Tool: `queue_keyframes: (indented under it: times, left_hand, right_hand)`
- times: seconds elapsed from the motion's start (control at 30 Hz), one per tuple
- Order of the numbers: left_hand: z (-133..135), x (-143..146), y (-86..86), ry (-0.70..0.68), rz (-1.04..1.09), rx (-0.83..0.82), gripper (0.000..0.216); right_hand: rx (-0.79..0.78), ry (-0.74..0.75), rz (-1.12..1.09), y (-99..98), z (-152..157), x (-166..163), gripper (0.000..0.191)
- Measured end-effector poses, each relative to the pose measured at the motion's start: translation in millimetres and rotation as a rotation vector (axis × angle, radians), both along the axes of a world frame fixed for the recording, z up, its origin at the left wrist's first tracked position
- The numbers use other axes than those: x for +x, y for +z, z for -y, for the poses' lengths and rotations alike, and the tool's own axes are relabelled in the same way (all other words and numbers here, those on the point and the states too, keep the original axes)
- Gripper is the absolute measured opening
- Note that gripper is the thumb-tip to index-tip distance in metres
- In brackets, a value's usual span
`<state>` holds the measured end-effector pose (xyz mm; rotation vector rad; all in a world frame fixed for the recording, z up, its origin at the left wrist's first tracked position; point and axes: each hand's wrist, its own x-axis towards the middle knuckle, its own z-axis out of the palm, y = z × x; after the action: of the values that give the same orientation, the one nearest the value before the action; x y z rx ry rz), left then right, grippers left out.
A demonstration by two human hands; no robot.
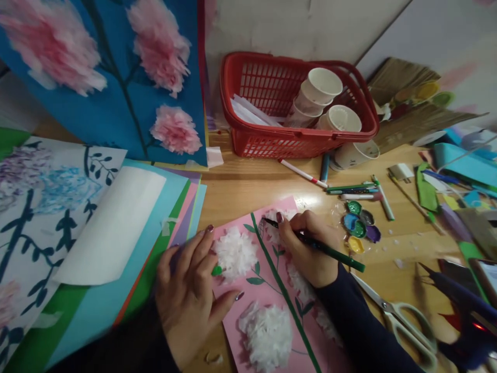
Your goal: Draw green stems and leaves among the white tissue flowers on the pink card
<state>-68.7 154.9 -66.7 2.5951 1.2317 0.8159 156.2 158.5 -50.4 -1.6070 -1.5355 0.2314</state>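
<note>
Right hand pinches one green pen. Left hand lies flat and open on one pink card. Three pink flowers behind.

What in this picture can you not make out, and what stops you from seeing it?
Head view throughout.
Pink card: lower end cut off by the bottom edge; left corner under the left hand.
White tissue flower: partly covered by the right hand holding the green marker.
What the marker tip draws: too small to tell.
Dark blue tool at the right edge: blurred, kind unclear.
Red basket: contents partly behind its wall.
</note>
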Motion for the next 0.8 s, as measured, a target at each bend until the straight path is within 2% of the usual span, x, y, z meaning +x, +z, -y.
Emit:
queue_keyframes:
  times: [0.4, 0.8]
  left_hand:
    - [-1.8, -1.5, 2.2, -0.013, -0.036, 0.011, 0.028]
    - [-2.2, -0.9, 1.7, -0.024, -0.029, 0.014, 0.028]
  right_hand:
    - [-0.055, 0.001, -0.098, -5.5, 1.4, 0.7, 0.034]
    - [-0.065, 0.026, -0.086, -2.1, 1.4, -0.2, 0.035]
